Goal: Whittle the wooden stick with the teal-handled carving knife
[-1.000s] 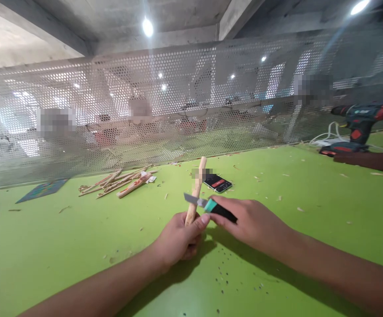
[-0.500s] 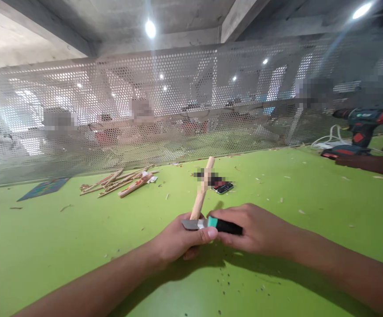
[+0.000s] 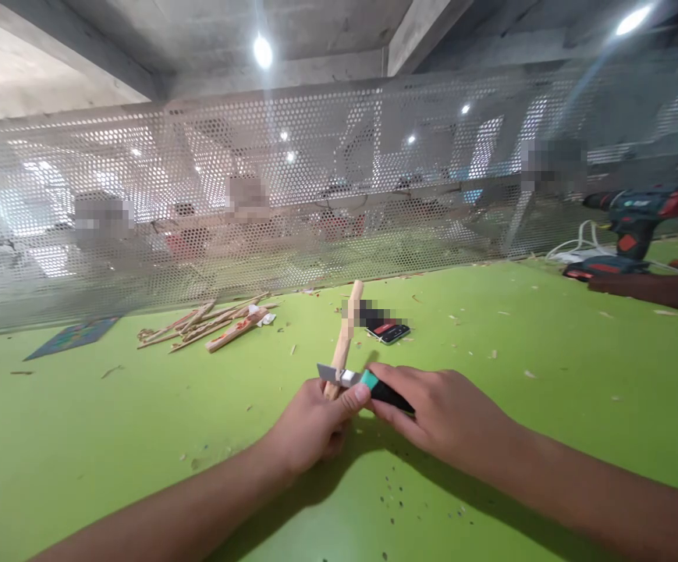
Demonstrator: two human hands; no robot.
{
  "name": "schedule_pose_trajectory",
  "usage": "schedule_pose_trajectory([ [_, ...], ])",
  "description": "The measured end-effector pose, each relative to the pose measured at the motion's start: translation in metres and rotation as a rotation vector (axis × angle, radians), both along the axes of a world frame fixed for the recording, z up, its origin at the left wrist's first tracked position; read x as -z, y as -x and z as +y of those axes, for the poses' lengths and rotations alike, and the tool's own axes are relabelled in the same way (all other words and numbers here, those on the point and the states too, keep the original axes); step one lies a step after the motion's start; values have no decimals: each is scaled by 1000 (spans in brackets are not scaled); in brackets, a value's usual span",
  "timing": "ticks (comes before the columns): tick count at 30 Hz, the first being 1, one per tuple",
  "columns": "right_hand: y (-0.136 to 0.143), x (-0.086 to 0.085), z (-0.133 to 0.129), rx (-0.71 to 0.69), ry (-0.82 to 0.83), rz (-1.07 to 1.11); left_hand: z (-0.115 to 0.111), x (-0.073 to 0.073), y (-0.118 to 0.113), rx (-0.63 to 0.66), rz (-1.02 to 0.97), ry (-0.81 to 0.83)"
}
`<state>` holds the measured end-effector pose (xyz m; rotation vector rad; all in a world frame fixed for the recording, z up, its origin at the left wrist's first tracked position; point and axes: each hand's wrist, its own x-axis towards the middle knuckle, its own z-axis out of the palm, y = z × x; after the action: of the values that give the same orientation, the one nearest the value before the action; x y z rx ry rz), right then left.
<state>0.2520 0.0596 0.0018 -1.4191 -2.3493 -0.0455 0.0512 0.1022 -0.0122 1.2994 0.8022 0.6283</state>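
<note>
A pale wooden stick [image 3: 343, 343] slants up and away from my left hand [image 3: 309, 425], whose fingers are wrapped round its lower end. My right hand [image 3: 441, 402] grips the black and green handle of a knife [image 3: 388, 393]. The knife's grey blade crosses the stick just above my left fingers, pointing left. My left thumb presses near the green collar of the knife, so the two hands are close together. Behind the stick lies a dark phone [image 3: 390, 332] on the green table [image 3: 168, 437].
Several thin sticks [image 3: 198, 324] and a thicker stained piece [image 3: 236, 330] lie at the back left, beside a patterned flat sheet [image 3: 72, 337]. A cordless drill [image 3: 634, 226] stands at the right by a dark brown block [image 3: 654, 290]. A perforated screen [image 3: 292, 187] runs along the back.
The blade has moved up the stick a little, from a level position to one tilted with its tip higher. The stick's top has shifted left.
</note>
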Motion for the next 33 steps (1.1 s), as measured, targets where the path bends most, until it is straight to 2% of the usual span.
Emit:
schedule_pose_trajectory([
  [3, 4, 4, -1, 65, -15, 3, -2, 1, -5, -85, -16, 12],
  [8, 2, 6, 5, 50, -13, 54, -3, 0, -8, -124, 19, 32],
  [10, -11, 1, 16, 79, -8, 126, -4, -1, -8, -151, 38, 68],
  [13, -38, -9, 36, 265, -77, 196, -4, -2, -7, -172, 43, 89],
  [15, -50, -13, 43, 312, -101, 216, -4, -2, -6, -160, 29, 81],
  [17, -52, -14, 43, 276, -71, 251, -4, 0, -5, -144, 22, 63],
  [20, -40, -11, 35, 145, -13, 264, -3, 3, -5, -117, 20, 21],
  [23, -28, -9, 28, 44, 42, 190, -5, 6, -5, -60, 55, -90],
  [26, -26, -9, 27, 18, 62, 121, -7, 7, -4, -15, 88, -201],
  [29, -27, -9, 29, 0, 68, 105, -8, 6, -3, -6, 98, -206],
  [33, -29, -8, 30, -29, 86, 113, -5, 3, 0, -8, 117, -134],
])
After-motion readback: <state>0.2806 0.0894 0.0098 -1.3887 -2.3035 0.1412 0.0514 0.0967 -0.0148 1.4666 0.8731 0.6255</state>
